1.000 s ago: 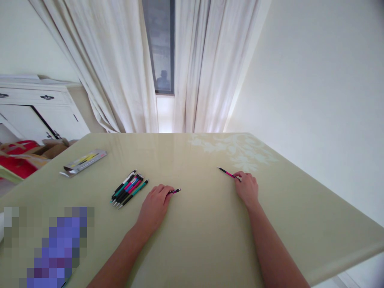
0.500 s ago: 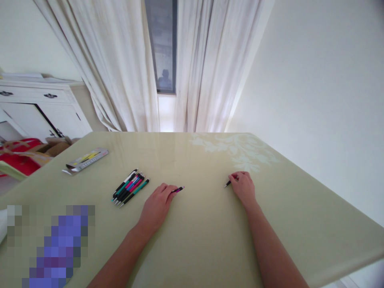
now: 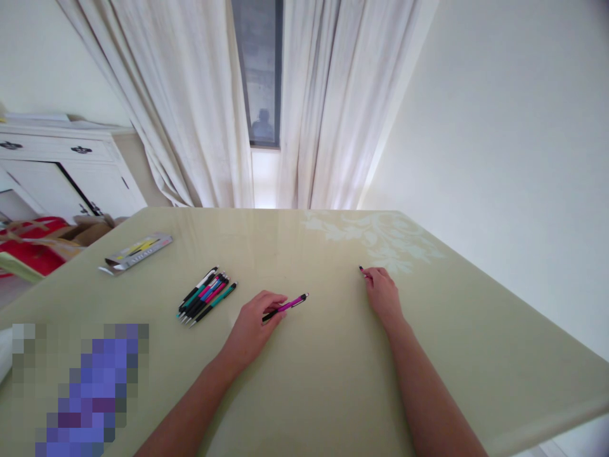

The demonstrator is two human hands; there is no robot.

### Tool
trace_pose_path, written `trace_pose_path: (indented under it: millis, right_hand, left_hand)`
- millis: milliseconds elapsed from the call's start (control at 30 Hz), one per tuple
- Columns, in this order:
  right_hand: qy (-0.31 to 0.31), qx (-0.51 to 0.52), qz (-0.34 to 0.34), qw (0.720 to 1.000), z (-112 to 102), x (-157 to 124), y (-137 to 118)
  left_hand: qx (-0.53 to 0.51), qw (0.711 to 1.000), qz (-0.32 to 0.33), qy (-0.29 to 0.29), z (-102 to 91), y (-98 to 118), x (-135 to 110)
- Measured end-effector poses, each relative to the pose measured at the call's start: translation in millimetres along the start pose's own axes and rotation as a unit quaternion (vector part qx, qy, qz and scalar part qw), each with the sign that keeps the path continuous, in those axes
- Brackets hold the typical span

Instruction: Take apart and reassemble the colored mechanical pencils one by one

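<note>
- Left hand [image 3: 252,329], centre of frame: thumb and fingers pinch a magenta pen [image 3: 292,304] by its black grip. Clip end points right and slightly up the frame.
- Change, left: a half second ago only a short stub showed past the fingertips; most of the magenta barrel is now exposed, so its colour and clip can be read.
- Right hand [image 3: 383,297], right of centre: fingers drawn together on a second pen [image 3: 361,271], one dark end showing just beyond the fingertips at upper left of the hand.
- Change, right: a metal tip pointed lower left a half second ago; now the end in view points up and left. Probably the push-button end, though it is too small and too covered to be sure.
- Pen cluster [image 3: 208,296], left of centre: unmoved, lying aslant on the table [image 3: 333,387], metal tips toward lower left.
- Printed carton [image 3: 143,252], left, above the cluster: unchanged, near end open.
- Meaning: handling is under way at both hands; I judge the right pen's turn to be a reorienting. Both held pens are apart from the cluster.
</note>
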State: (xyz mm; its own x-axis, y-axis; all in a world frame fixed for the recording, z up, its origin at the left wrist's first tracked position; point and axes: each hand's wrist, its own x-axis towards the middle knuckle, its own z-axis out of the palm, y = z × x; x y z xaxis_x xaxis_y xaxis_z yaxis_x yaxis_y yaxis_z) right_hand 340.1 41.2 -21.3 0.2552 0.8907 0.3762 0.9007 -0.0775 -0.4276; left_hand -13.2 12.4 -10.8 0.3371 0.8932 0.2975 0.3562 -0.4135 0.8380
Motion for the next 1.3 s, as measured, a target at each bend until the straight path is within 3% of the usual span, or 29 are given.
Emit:
trace_pose_path:
  millis: [133, 267, 300, 400, 500, 733, 1000, 1100, 1300]
  right_hand:
    - [-0.002, 0.004, -0.008, 1.0, -2, 0, -6]
    - [0.028, 0.111, -0.081, 0.99, -12, -13, -43]
    - [-0.001, 0.164, -0.108, 0.981, -14, -19, -57]
    - [-0.198, 0.289, -0.18, 0.919, -15, -42, -100]
    - [-0.259, 0.283, -0.219, 0.897, -9, -56, -122]
    - [-0.251, 0.286, -0.186, 0.906, -6, -52, -109]
    - [-0.198, 0.28, -0.223, 0.912, -10, -56, -115]
    - [-0.199, 0.275, -0.213, 0.916, -9, -56, -115]
    - [-0.201, 0.275, -0.217, 0.915, -7, -56, -115]
  left_hand:
    - [0.017, 1.0, 0.005, 0.011, -2.6, 3, 1]
    - [0.078, 0.997, 0.018, -0.002, -2.5, 8, 0]
    - [0.085, 0.996, 0.02, -0.004, -1.6, 9, -1]
    - [0.082, 0.996, 0.031, 0.002, 0.9, 9, -2]
    - [0.062, 0.997, 0.045, 0.009, -0.6, 6, -3]
    - [0.093, 0.994, 0.054, -0.011, -9.5, 6, 0]
    - [0.064, 0.996, -0.065, -0.021, -5.8, 9, -1]
    - [0.057, 0.997, -0.05, 0.002, -4.8, 7, -1]
    - [0.061, 0.997, -0.046, -0.009, -3.3, 7, -3]
